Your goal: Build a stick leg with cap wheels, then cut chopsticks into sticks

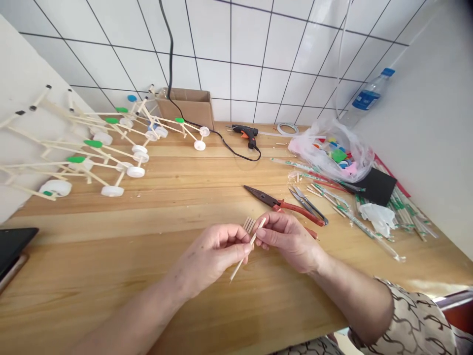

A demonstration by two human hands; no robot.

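A thin wooden stick (238, 268) slants between my two hands, its lower end pointing toward me. My left hand (218, 251) pinches it near the middle. At its upper end, the thumb and fingers of my right hand (284, 236) grip it too. Just behind my fingertips lie several short wooden stick pieces (249, 223) side by side on the table, partly hidden. Beyond my right hand rest long-nose pliers (271, 200) with red handles, jaws toward the left. Small snips (308, 203) lie to the right of the pliers.
Several stick models with white wheels (136, 171) stand at the left. A cardboard box (190, 106) and a glue gun (244, 132) are at the back. On the right are a plastic bag of colourful caps (334, 153), wrapped sticks (410, 212) and a water bottle (367, 98).
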